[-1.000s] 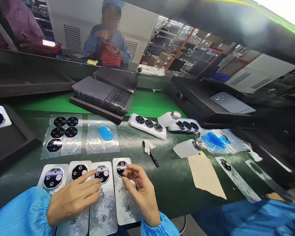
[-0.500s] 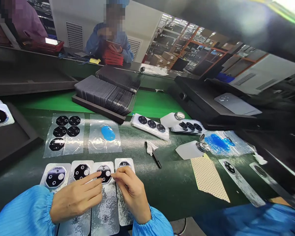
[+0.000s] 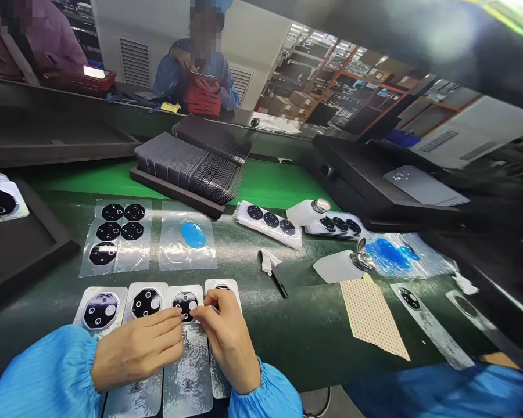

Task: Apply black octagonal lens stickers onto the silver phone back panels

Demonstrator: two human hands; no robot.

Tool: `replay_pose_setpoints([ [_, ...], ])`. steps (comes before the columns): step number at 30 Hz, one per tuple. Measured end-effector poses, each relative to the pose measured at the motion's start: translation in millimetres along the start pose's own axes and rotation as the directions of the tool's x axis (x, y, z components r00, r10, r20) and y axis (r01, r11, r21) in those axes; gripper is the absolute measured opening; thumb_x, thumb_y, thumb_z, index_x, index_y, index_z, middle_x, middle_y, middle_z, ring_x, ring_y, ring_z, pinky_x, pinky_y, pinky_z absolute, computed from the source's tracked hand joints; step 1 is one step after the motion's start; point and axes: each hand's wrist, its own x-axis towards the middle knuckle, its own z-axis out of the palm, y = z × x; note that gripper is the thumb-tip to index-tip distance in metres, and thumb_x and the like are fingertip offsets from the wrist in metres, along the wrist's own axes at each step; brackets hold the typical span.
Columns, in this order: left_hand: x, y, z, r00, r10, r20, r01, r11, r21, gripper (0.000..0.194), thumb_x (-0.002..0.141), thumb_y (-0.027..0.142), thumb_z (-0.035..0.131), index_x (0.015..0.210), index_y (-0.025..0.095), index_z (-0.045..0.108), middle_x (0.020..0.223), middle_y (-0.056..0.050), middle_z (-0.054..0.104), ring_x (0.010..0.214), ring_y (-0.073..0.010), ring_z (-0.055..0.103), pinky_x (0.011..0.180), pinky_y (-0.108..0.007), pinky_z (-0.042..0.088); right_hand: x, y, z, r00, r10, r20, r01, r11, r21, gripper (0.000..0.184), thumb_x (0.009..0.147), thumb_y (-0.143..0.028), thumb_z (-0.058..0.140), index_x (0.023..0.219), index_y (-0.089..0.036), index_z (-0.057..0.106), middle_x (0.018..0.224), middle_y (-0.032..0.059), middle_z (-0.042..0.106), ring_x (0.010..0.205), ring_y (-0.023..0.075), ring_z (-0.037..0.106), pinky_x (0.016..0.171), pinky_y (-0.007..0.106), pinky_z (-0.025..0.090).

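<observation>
Four silvery, film-covered phone back panels lie in a row, each with a black camera plate at its top. Over the third panel (image 3: pixel 187 371), my left hand (image 3: pixel 139 354) stretches its fingers flat, fingertips at the left side of its black camera plate (image 3: pixel 185 303). From the right, my right hand (image 3: pixel 226 337) brings thumb and forefinger together at that plate's right edge; anything between them is too small to make out. It partly covers the fourth panel (image 3: pixel 221 377). The first panel (image 3: pixel 102 307) and second panel (image 3: pixel 147 299) lie to the left.
Behind the panels lie a sheet of black stickers (image 3: pixel 108 232) and a clear sheet with a blue piece (image 3: pixel 193 234). A black tool with white cloth (image 3: pixel 279 281), white pump bottles (image 3: pixel 337 267) and a dotted sheet (image 3: pixel 372 316) lie rightward. A rack of dark panels (image 3: pixel 183 168) stands behind.
My right hand's fingertips have shifted slightly left over the third panel's camera plate. My left hand's fingers have drawn closer together. Across the bench, a co-worker's hand has moved slightly.
</observation>
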Motion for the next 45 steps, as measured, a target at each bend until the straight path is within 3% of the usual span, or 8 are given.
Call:
replay_pose_setpoints([
  [6,2,1,0.0,1.0,-0.005,0.009,0.005,1.0,0.017,0.031,0.096,0.0,0.039,0.08,0.014,0.063,0.083,-0.003,0.068,0.084,-0.0146,0.068,0.105,-0.036,0.054,0,-4,9,0.989,-0.148,-0.01,0.142,0.963,-0.229,0.025,0.094,-0.004,0.046,0.096,-0.02,0.064,0.098,0.0072,0.06,0.093,0.0199,0.052,0.08,0.034,0.041],
  [11,3,0,-0.8,1.0,-0.008,0.022,0.009,1.0,-0.027,0.029,0.095,0.001,0.04,0.08,0.013,0.062,0.083,-0.005,0.067,0.086,-0.0163,0.067,0.106,-0.038,0.053,-1,-5,8,0.998,-0.065,0.002,0.064,0.971,-0.23,0.027,0.092,-0.001,0.048,0.098,-0.021,0.064,0.099,0.0066,0.059,0.097,0.0203,0.05,0.082,0.033,0.04],
  [28,2,0,0.2,1.0,-0.02,0.021,0.021,0.999,-0.041,0.029,0.095,0.0,0.041,0.078,0.014,0.06,0.08,-0.003,0.065,0.081,-0.0155,0.065,0.099,-0.037,0.056,3,-14,3,0.991,-0.116,0.062,0.13,0.941,-0.313,0.02,0.091,-0.003,0.053,0.094,-0.02,0.064,0.096,0.007,0.057,0.092,0.0211,0.049,0.077,0.033,0.037],
  [34,0,1,3.2,0.999,-0.02,0.035,0.022,0.999,-0.045,0.024,0.094,0.001,0.045,0.078,0.013,0.059,0.082,-0.004,0.064,0.082,-0.0167,0.064,0.098,-0.038,0.055,7,-13,6,0.991,-0.118,0.066,0.133,0.942,-0.307,0.024,0.097,-0.007,0.044,0.09,-0.02,0.064,0.096,0.0075,0.057,0.09,0.0212,0.048,0.075,0.034,0.039],
  [37,-1,0,2.1,0.999,-0.013,0.037,0.015,0.999,-0.05,0.024,0.094,0.001,0.043,0.081,0.012,0.06,0.086,-0.005,0.065,0.087,-0.0182,0.065,0.099,-0.038,0.054,12,-9,-2,0.998,-0.061,0.034,0.066,0.986,-0.153,0.022,0.097,-0.01,0.047,0.091,-0.02,0.066,0.094,0.007,0.057,0.089,0.0207,0.049,0.074,0.033,0.041],
  [40,1,0,-0.3,0.999,-0.004,0.032,0.005,0.999,-0.047,0.026,0.095,0.001,0.041,0.082,0.012,0.06,0.087,-0.006,0.066,0.09,-0.0188,0.065,0.102,-0.037,0.052,19,-1,-16,0.987,0.161,0.018,-0.161,0.964,0.21,0.018,0.097,-0.017,0.049,0.092,-0.021,0.066,0.089,0.0046,0.058,0.086,0.0188,0.054,0.074,0.031,0.044],
  [42,3,0,-1.6,0.999,-0.008,0.044,0.01,0.999,-0.049,0.027,0.095,0.0,0.04,0.081,0.012,0.06,0.086,-0.006,0.065,0.089,-0.019,0.065,0.1,-0.037,0.052,22,5,-21,0.938,0.322,0.131,-0.345,0.826,0.445,0.018,0.097,-0.026,0.05,0.093,-0.021,0.067,0.085,0.0029,0.062,0.078,0.0167,0.056,0.071,0.029,0.044],
  [45,8,1,-3.5,0.994,-0.044,0.099,0.054,0.993,-0.101,0.027,0.094,0.0,0.04,0.079,0.014,0.057,0.081,-0.004,0.063,0.079,-0.018,0.062,0.086,-0.037,0.056,22,11,-17,0.851,0.435,0.292,-0.512,0.57,0.643,0.024,0.095,-0.037,0.053,0.098,-0.02,0.069,0.082,0.0021,0.066,0.066,0.013,0.053,0.063,0.027,0.043],
])
